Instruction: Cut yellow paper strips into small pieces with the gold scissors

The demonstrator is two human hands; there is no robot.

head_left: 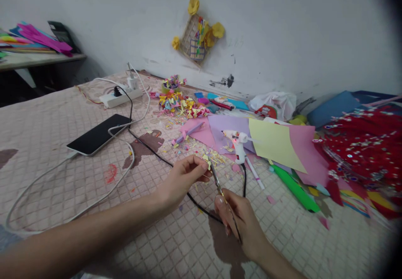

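Observation:
Between the thumb and fingers of my left hand [186, 174] is a small pale yellow paper piece [206, 158], pinched near its edge. My right hand [240, 220] is wrapped round a pair of scissors [218, 184], whose blades point up and away, with their tips at the yellow paper. Whether the blades touch the paper I cannot tell. Small yellow and pink paper scraps [216, 157] lie on the cloth just beyond my hands. A white glue gun [239, 145] with a lit red light rests on the coloured sheets to the right, its black cord running toward me.
A phone [99, 134] on a white cable lies at left, near a power strip [121, 96]. Coloured paper sheets [273, 138], a green roll [295, 189] and red beaded fabric [366, 145] spread at right. A heap of paper bits [180, 103] sits by the wall.

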